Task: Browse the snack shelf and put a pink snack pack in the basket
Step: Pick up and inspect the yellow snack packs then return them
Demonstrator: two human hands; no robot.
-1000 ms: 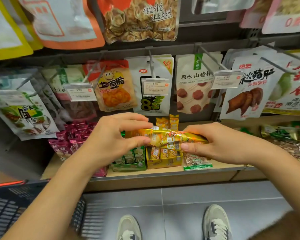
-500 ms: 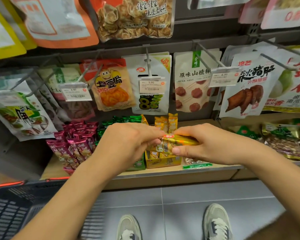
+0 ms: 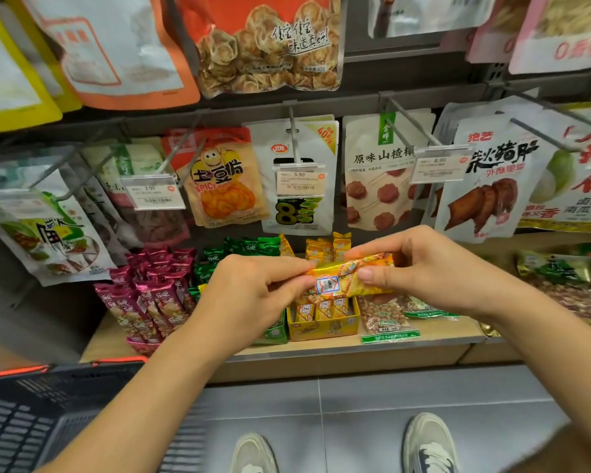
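Hands pinch one yellow snack pack (image 3: 350, 278) mid-frame, left hand (image 3: 253, 295) and right hand (image 3: 423, 271) at its ends, label newly turned up: still browsing. Untouched pink snack packs (image 3: 151, 295) stand centre-left on shelf (image 3: 321, 349); basket (image 3: 31, 421) bottom left.

Basket (image 3: 31, 421) btm-left, below shelf (image 3: 321, 349) w/ snack packs (image 3: 144, 302)
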